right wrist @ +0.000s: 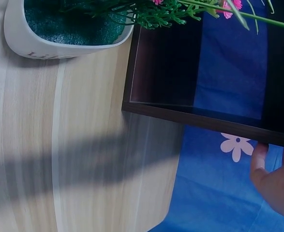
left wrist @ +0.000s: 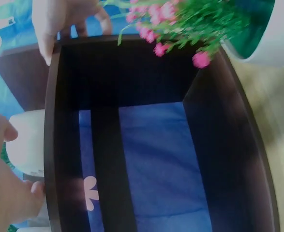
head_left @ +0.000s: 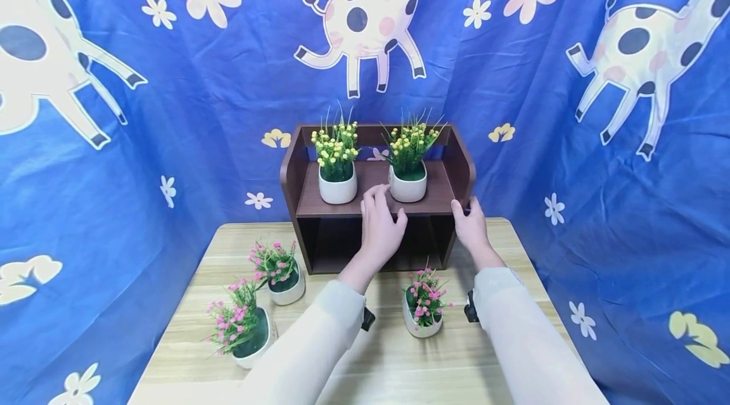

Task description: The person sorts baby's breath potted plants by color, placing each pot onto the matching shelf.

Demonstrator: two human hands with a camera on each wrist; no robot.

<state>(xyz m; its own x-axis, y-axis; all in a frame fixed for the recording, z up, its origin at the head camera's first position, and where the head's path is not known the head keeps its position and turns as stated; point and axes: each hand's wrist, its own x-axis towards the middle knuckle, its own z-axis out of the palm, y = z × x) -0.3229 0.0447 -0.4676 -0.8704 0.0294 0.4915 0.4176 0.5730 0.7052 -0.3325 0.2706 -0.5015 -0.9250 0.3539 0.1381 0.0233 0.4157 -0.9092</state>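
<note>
On the upper board of the dark brown shelf [head_left: 371, 208] stand two white pots with yellow flowers, a left one [head_left: 338, 191] and a right one [head_left: 408, 189]. My left hand [head_left: 381, 227] is at the board's front edge beside the right pot, fingers loosely bent and thumb apart. In the left wrist view a fingertip of the left hand [left wrist: 6, 174] overlaps a white pot [left wrist: 28, 140]; whether it touches is unclear. At the shelf's right side panel, my right hand [head_left: 472, 227] grips the edge, thumb in front and fingers outside, partly hidden.
Three white pots with pink flowers stand on the wooden table [head_left: 188, 329]: a back left one [head_left: 288, 291], a front left one [head_left: 256, 348] and one [head_left: 423, 326] before the shelf. Blue patterned cloth [head_left: 228, 107] hangs behind and at both sides.
</note>
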